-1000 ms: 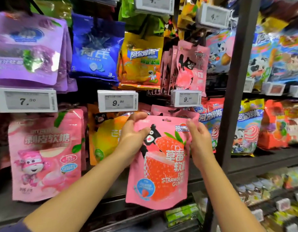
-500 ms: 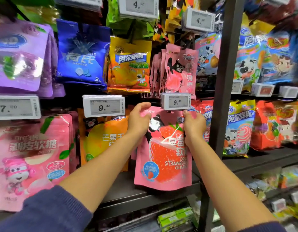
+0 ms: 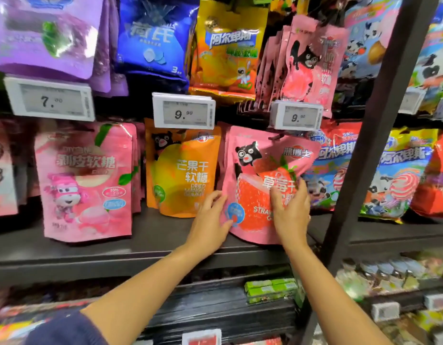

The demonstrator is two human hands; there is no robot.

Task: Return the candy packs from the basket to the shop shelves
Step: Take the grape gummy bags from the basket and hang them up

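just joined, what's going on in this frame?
A person is restocking candy at a shop shelf. The pink strawberry gummy pack hangs under a 9.90 price tag, next to the orange mango gummy pack. The left hand touches its lower left edge with relaxed fingers; the right hand lies flat on its front. Neither hand grips it.

Price tag (image 3: 296, 117) reading 9.90 just above grip. Second 9.90 tag (image 3: 183, 111) up-left of grip; 7.00 tag (image 3: 49, 98) far left. Dark upright post (image 3: 364, 150) just right of grip. Dark shelf board (image 3: 96, 255) below grip, running left. Green boxes (image 3: 271, 290) on lower shelf under grip. Small jars (image 3: 389, 270), blurred, low right. White tag (image 3: 201, 337) at bottom edge, red print, unreadable.
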